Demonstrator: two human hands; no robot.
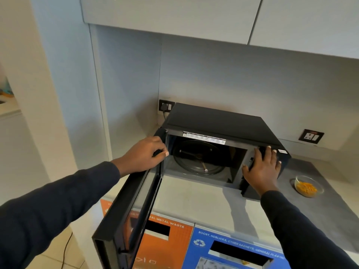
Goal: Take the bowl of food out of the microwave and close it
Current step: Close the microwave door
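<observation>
A black microwave (pixel 217 119) stands on the grey counter with its door (pixel 124 212) swung wide open toward me on the left. Inside, only the bare glass turntable (pixel 196 158) shows. A clear glass bowl of yellow food (pixel 308 186) sits on the counter to the right of the microwave. My left hand (pixel 143 157) grips the top edge of the door near its hinge. My right hand (pixel 262 167) lies flat with spread fingers against the microwave's right front panel.
The counter (pixel 204 199) runs in front of the microwave. Below its edge are an orange waste bin front (pixel 167 247) and a blue one (pixel 233 251), each with a slot. Wall sockets (pixel 310 136) sit behind, and cabinets (pixel 174 14) hang overhead.
</observation>
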